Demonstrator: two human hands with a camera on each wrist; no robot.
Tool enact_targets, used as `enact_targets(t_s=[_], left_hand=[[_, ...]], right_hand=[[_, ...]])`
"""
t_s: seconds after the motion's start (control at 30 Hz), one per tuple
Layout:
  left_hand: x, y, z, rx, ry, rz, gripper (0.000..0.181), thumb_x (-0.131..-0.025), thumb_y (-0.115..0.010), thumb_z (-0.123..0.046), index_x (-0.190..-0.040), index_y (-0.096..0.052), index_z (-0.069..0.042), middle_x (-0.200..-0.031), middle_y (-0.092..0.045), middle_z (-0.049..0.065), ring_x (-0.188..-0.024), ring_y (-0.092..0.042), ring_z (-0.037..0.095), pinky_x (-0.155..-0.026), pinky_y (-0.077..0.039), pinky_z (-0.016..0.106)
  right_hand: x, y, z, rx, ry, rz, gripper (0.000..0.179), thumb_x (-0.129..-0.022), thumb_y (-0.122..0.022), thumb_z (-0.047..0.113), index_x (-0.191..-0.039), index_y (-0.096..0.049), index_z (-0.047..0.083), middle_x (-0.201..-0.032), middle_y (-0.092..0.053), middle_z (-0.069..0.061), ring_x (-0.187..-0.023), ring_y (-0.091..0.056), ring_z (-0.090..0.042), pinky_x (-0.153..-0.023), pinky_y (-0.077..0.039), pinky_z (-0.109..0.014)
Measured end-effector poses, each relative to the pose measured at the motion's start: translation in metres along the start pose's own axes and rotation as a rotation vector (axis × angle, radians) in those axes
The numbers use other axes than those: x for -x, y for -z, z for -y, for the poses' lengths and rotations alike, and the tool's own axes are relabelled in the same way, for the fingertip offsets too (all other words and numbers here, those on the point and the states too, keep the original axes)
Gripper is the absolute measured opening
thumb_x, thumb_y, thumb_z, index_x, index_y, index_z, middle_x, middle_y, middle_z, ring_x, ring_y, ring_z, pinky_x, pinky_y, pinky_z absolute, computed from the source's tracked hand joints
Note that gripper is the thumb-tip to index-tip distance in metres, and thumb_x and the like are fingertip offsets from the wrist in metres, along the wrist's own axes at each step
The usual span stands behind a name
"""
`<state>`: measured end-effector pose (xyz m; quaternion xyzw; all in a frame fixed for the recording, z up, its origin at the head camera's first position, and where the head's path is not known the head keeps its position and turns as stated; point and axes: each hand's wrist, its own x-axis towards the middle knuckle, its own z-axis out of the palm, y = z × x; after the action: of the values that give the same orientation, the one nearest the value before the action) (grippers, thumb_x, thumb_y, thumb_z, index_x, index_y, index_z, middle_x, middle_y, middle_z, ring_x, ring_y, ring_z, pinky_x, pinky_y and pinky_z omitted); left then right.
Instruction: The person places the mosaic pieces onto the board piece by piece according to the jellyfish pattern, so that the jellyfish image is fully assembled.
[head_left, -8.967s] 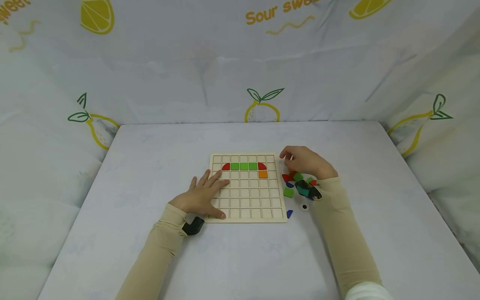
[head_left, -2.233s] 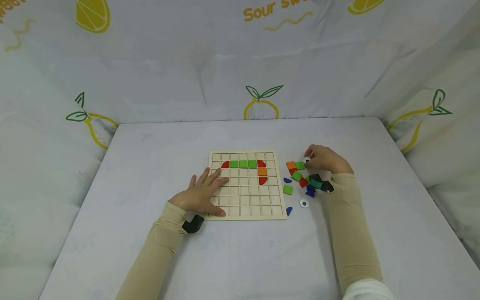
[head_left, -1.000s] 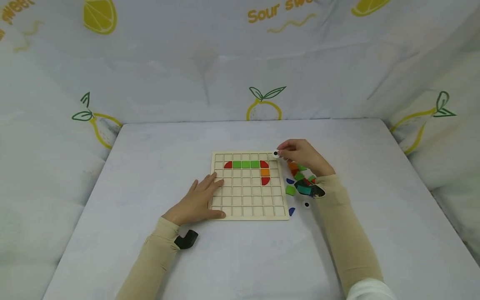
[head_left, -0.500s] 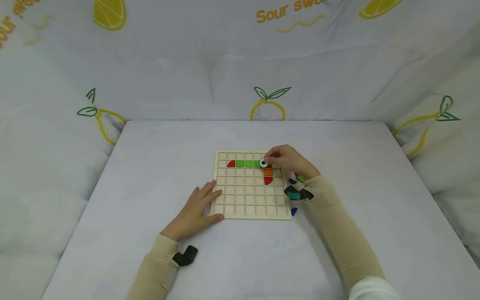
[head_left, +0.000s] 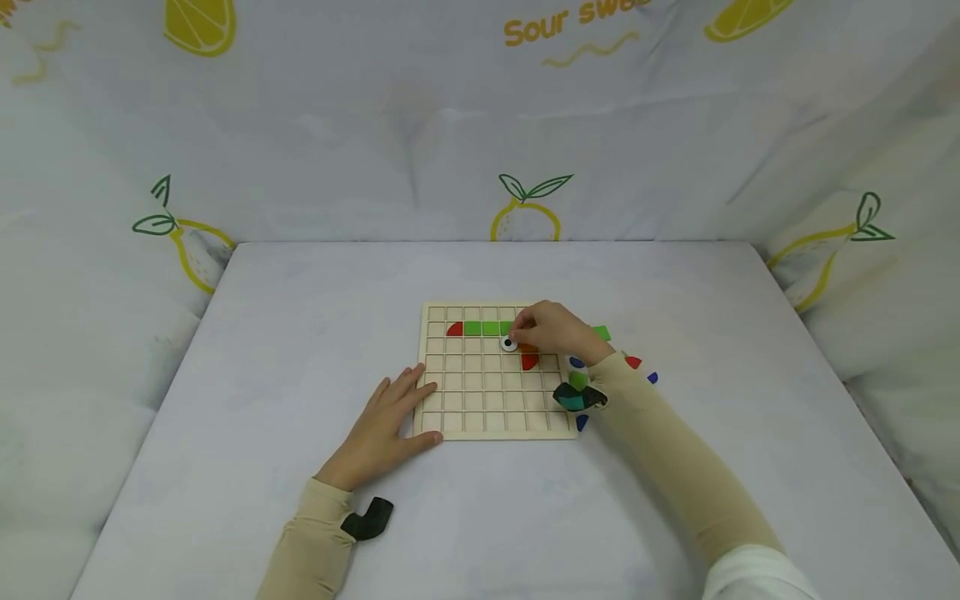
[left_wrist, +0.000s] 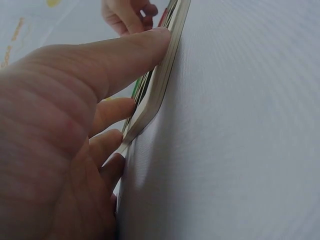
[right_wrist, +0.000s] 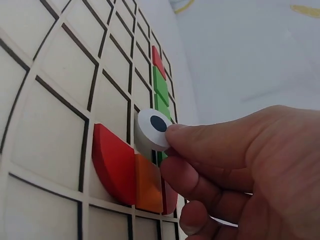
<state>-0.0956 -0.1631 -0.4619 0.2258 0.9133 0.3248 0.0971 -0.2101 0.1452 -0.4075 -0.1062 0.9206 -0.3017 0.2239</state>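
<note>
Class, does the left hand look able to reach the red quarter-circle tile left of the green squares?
Probably yes: the left hand touches the wooden grid board, with only bare cells between it and the red tile.

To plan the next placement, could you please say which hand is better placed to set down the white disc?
Probably the right hand: it pinches the white disc over the board, while the left hand rests at the board's edge.

My disc (right_wrist: 151,129): white, black dot. My board (head_left: 483,392): pale wood, gridded. Green squares (head_left: 491,328), red quarter-rounds (right_wrist: 112,162), orange square (right_wrist: 148,182). Forearm sleeves (head_left: 671,458): beige. Backdrop (head_left: 337,133): white, lemon print.
</note>
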Motion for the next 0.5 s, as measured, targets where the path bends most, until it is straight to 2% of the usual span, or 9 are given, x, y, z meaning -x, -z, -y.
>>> enact_targets(t_s=[0.17,0.5], left_hand=[[0.0,0.0,0.0,-0.004,-0.001,0.006,0.075,-0.089,-0.076,-0.042,-0.152,-0.047,-0.012,-0.17,-0.022,0.002,-0.159,-0.017,0.024,-0.131,-0.005,0.045],[0.001,-0.001,0.005,-0.001,-0.003,0.008,0.075,-0.089,-0.075,-0.043,-0.152,-0.047,-0.012,-0.171,-0.021,0.001,-0.16,-0.016,0.024,-0.131,-0.004,0.044]], right_hand=[[0.0,-0.004,0.0,0.056,-0.001,-0.025,0.02,-0.101,-0.062,0.025,-0.107,-0.074,0.011,-0.094,-0.071,-0.002,-0.081,-0.054,-0.017,-0.071,-0.044,-0.027],[0.003,-0.011,0.009,0.191,-0.016,-0.076,0.017,-0.099,-0.063,0.026,-0.101,-0.072,0.013,-0.087,-0.07,0.0,-0.073,-0.056,-0.015,-0.063,-0.045,-0.025]])
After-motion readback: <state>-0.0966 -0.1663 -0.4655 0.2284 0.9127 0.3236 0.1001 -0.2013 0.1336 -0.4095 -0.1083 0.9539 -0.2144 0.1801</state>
